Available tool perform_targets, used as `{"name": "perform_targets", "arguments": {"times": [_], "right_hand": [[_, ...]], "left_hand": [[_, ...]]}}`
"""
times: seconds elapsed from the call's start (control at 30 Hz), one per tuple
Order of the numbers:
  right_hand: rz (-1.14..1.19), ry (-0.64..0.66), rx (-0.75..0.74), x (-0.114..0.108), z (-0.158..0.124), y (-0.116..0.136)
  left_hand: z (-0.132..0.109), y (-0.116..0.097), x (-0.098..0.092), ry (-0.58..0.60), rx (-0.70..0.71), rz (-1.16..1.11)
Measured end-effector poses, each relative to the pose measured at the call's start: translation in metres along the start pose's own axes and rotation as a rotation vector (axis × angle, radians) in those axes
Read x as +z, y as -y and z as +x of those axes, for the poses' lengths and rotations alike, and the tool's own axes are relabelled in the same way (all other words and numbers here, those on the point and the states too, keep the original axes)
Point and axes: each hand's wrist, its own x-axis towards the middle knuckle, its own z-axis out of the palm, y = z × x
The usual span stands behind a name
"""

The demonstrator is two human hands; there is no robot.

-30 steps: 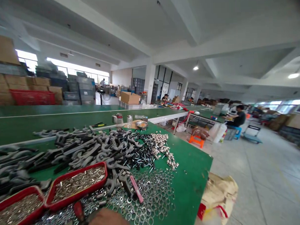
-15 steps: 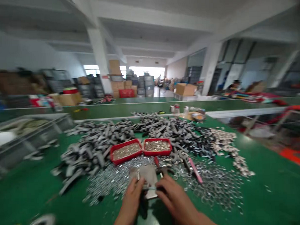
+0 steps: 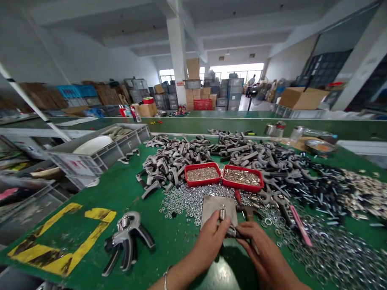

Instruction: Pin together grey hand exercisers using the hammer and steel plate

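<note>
My left hand (image 3: 212, 236) is closed around a partly hidden hand-grip exerciser, its coiled metal spring (image 3: 222, 211) standing up beyond the thumb. From the other side my right hand (image 3: 263, 246) pinches the same piece near a small metal part (image 3: 231, 231). Both hands are over the near edge of a square steel plate (image 3: 211, 205). Just right of the plate lies a hammer (image 3: 250, 211) with a dark head. An assembled hand-grip exerciser (image 3: 128, 236) with grey and black handles rests on the green table to the left.
Two red trays (image 3: 203, 182) of small metal pieces stand beyond the plate, before a heap of grey handles (image 3: 171, 156). Loose washers (image 3: 330, 254) and a pink-handled tool (image 3: 300, 226) lie right. Yellow-black tape (image 3: 56, 262) and a grey crate (image 3: 95, 159) are left.
My view has swung to the left, so the scene sits further right. The assembled exerciser and tape square now show fully. Both hands stay together at the plate with the piece.
</note>
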Motion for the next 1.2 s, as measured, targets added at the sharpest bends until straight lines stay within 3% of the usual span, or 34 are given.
{"name": "perform_targets", "arguments": {"times": [0.17,0.23,0.33,0.4,0.47,0.53,0.63,0.7,0.77,0.87,0.93,1.03,1.07,1.17,1.2], "right_hand": [[0.715,0.15,0.517,0.014,0.008,0.01],[0.756,0.148,0.56,0.023,0.006,0.012],[0.742,0.161,0.631,0.031,0.0,0.01],[0.821,0.283,0.793,0.033,-0.003,0.007],[0.747,0.409,0.877,0.031,-0.003,0.002],[0.427,0.391,0.73,0.027,-0.002,-0.003],[-0.123,0.143,0.294,0.022,0.002,-0.008],[-0.223,0.059,0.153,0.025,0.002,-0.009],[-0.024,0.159,0.287,0.032,0.0,-0.008],[0.368,0.493,0.654,0.04,-0.004,-0.006],[0.296,0.497,0.621,0.038,-0.005,-0.007],[-0.036,0.202,0.322,0.033,-0.003,-0.01],[-0.048,0.187,0.313,0.031,-0.002,-0.012],[0.139,0.454,0.515,0.029,0.0,-0.014],[0.142,0.483,0.526,0.029,0.0,-0.014]], "left_hand": [[-0.002,0.013,0.005,-0.068,0.144,0.241],[-0.003,0.016,0.003,-0.048,0.156,0.271],[-0.006,0.014,-0.004,0.074,0.208,0.217],[-0.008,0.014,-0.009,0.164,0.246,0.191],[-0.009,0.019,-0.012,0.187,0.205,0.188],[-0.009,0.029,-0.012,0.131,0.103,0.162],[-0.009,0.041,-0.011,0.015,-0.01,0.077],[-0.01,0.042,-0.012,0.0,-0.027,0.051],[-0.013,0.038,-0.015,0.042,0.003,0.068],[-0.016,0.032,-0.02,0.187,0.122,0.189],[-0.016,0.031,-0.021,0.217,0.119,0.256],[-0.015,0.032,-0.017,0.117,0.002,0.137],[-0.015,0.031,-0.016,0.087,0.005,0.081],[-0.015,0.029,-0.011,0.109,0.168,0.087],[-0.014,0.028,-0.009,0.124,0.21,0.126]]}}
